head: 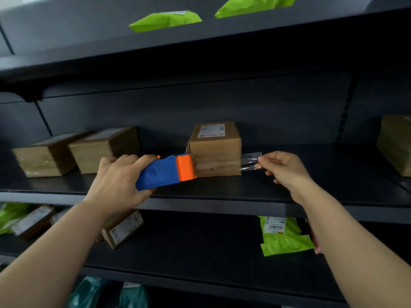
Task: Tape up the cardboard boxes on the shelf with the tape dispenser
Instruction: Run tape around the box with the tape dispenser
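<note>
tape dispenser (165, 171) lies horizontal, orange head right against box (215, 150).

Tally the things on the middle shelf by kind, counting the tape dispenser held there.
Cardboard boxes: 4
Tape dispenser: 1
Total: 5

A: Up top, a lime-green mailer bag (165, 21) with a white label lies on the upper shelf (89, 41), and a second green mailer (255, 5) sits to its right.
B: On the lower shelf (200, 241), another green bag (284, 236) lies flat, label up, with something pink (317, 241) just beside it.
A: Far left, a blurred green packet (11, 215).
B: At the very bottom, teal bags (89, 292) lie side by side.
</note>
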